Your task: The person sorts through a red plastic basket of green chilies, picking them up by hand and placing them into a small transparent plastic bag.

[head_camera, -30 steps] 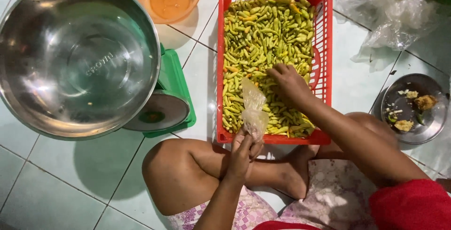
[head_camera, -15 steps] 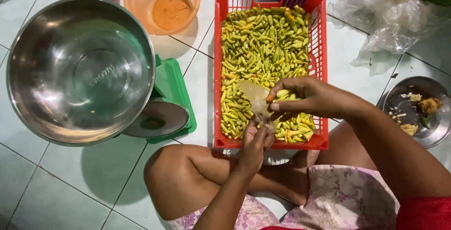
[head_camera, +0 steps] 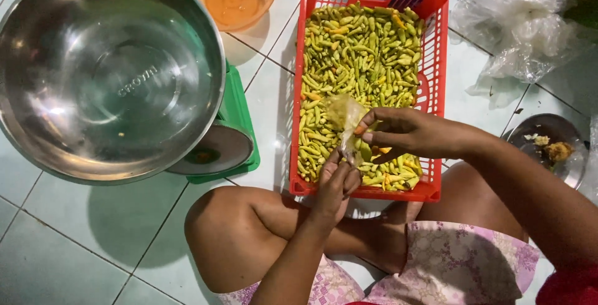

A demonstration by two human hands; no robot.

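Just above the red plastic crate (head_camera: 436, 62) of green chillies (head_camera: 361, 50), the left hand (head_camera: 335, 183) is pinching a small clear plastic bag (head_camera: 344, 115) open while the right hand (head_camera: 408, 134), fingers closed on chillies, is feeding them in.

Bag: I see a small clear plastic bag (head_camera: 346, 118), crumpled, mouth held open at frame centre over the crate.
Chillies: I see green-yellow chillies (head_camera: 361, 56) heaped loose in the red crate (head_camera: 298, 124), upper centre.
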